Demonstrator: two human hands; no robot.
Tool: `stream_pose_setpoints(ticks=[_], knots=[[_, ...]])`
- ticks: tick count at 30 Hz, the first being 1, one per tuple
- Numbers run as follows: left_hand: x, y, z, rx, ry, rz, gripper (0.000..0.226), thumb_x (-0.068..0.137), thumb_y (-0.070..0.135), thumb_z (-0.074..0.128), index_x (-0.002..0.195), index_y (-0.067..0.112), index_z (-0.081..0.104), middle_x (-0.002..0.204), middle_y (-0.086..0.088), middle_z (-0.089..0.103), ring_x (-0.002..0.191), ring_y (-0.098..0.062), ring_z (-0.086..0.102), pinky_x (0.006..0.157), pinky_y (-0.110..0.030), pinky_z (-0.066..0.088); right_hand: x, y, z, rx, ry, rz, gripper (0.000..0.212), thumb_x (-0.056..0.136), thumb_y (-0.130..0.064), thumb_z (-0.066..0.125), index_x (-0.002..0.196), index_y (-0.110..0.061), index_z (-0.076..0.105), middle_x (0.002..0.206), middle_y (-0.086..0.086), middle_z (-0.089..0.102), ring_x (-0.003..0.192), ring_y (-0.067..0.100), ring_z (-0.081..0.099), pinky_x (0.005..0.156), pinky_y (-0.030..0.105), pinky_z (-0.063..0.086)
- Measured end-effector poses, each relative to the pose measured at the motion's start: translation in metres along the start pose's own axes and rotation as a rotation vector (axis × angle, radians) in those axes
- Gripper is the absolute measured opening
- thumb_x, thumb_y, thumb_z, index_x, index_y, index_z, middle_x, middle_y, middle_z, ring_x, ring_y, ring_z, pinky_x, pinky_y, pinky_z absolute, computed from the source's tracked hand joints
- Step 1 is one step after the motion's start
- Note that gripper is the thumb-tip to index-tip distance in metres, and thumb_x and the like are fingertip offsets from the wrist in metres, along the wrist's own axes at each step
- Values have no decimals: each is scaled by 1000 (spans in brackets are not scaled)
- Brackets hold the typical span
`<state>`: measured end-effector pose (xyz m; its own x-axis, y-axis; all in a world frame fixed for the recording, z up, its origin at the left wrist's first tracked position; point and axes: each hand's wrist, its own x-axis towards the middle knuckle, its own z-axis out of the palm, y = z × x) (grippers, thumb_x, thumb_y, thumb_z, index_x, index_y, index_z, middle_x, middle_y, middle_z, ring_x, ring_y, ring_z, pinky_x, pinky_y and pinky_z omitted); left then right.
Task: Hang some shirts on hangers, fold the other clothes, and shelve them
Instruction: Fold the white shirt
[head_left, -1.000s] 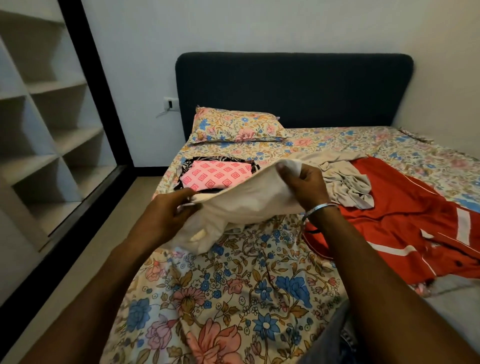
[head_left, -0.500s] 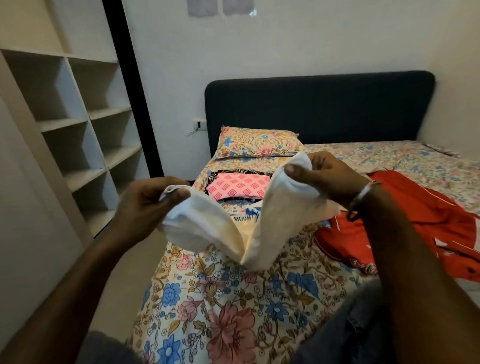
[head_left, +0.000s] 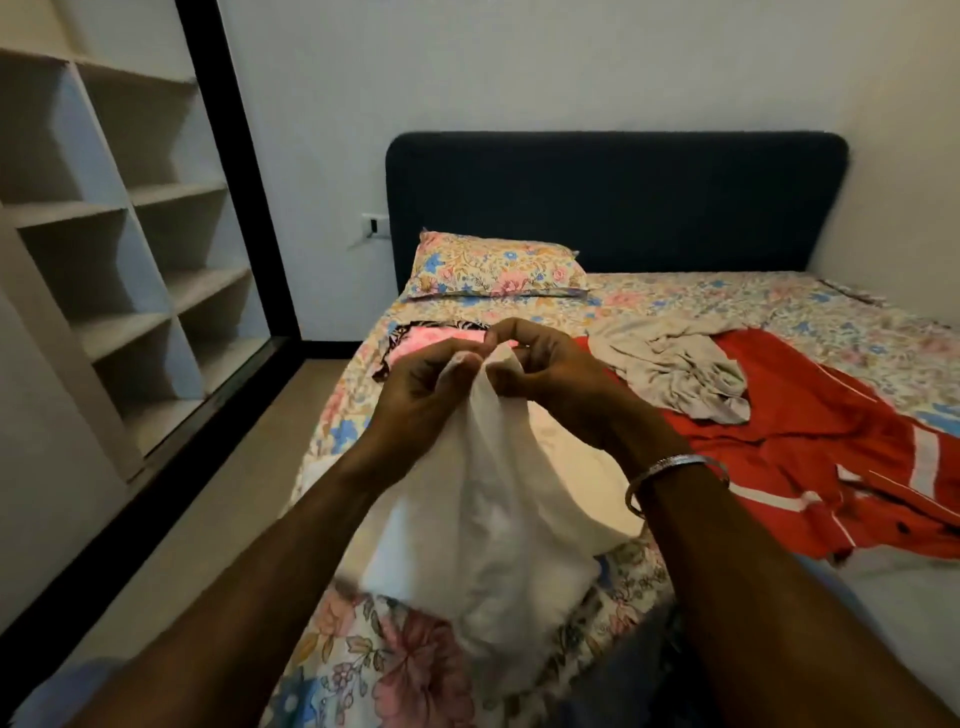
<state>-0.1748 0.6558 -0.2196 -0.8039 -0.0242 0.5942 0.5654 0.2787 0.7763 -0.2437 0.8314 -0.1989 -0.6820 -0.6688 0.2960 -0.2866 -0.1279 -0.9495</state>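
Both hands, left hand (head_left: 422, 387) and right hand (head_left: 545, 374), pinched my white cloth (head_left: 488, 499) at its top, held together above the near bed (head_left: 727, 296), apparently matching corners for folding.

A bed (head_left: 727, 301) with a floral sheet, a matching pillow (head_left: 493, 267) and a dark blue padded headboard (head_left: 613, 202) stands against a plain white wall (head_left: 467, 67), with a wall socket (head_left: 375, 225) beside the headboard, open pale shelving (head_left: 130, 249) with a black frame at left, and a beige floor (head_left: 208, 499) under dim light.

white garment (head_left: 493, 499) hanging doubled above floral bed, top edges pinched together
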Motion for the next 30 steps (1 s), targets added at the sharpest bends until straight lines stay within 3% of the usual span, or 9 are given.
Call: stream_pose_setpoints(ticks=[5, 6, 9, 15, 19, 23, 27, 30], knots=[[2, -22, -8, -124, -12, -123, 6, 87, 22, 71, 93, 23, 72, 84, -1, 73, 81, -10, 66, 74, -23, 53, 7, 23, -3, 38, 56, 7, 13, 91, -2, 65, 103, -4, 68, 96, 9, 72, 91, 19, 67, 83, 31, 57], [2, -26, -11, -156, -32, -161, 9, 82, 21, 75, 91, 23, 73, 82, -7, 73, 78, -13, 65, 72, -25, 54, 9, 27, -5, 56, 40, 20, 10, 92, -2, 64, 101, -5, 69, 93, 7, 72, 89, 17, 68, 79, 28, 56], [-2, -33, -17, -216, -85, -233, 13, 75, 10, 75, 87, 9, 71, 80, 0, 74, 75, -10, 68, 70, -22, 55, 11, 33, -6, 54, -35, 59, 12, 97, -2, 58, 100, -6, 69, 93, 6, 73, 87, 15, 68, 75, 24, 54], [5, -20, -40, -164, -328, -250, 23, 81, 2, 71, 103, 1, 68, 100, -7, 76, 100, -25, 72, 86, -29, 58, 10, 31, -4, -14, -65, 57, 10, 91, -13, 65, 98, -9, 72, 95, 6, 73, 91, 16, 67, 81, 28, 55], [9, -7, -40, 32, -339, -164, 31, 82, -5, 72, 110, -3, 59, 100, -8, 73, 95, -17, 74, 81, -21, 57, 10, 30, -4, -135, -29, 77, 8, 89, -8, 70, 96, -11, 74, 94, 6, 73, 92, 18, 66, 90, 39, 56], [10, -3, -33, 134, -265, -84, 43, 79, -9, 77, 115, -2, 55, 105, -18, 66, 93, -20, 74, 77, -19, 57, 8, 25, 0, -210, -28, 88, 11, 90, -5, 71, 97, -12, 74, 96, 7, 73, 94, 18, 67, 92, 38, 57], [10, 0, -36, 134, -301, -47, 45, 77, -8, 79, 118, 1, 61, 115, -9, 69, 93, -20, 75, 81, -22, 58, 8, 22, -2, -250, -3, 71, 23, 85, -5, 77, 104, -11, 65, 100, 12, 69, 97, 27, 65, 90, 40, 57], [9, 0, -36, 211, -385, 32, 38, 82, -2, 77, 119, 4, 70, 122, 0, 70, 101, -12, 71, 85, -23, 58, 8, 21, -4, -306, 23, 106, 35, 80, -12, 82, 101, -12, 55, 88, 12, 59, 78, 24, 55, 78, 38, 55]])
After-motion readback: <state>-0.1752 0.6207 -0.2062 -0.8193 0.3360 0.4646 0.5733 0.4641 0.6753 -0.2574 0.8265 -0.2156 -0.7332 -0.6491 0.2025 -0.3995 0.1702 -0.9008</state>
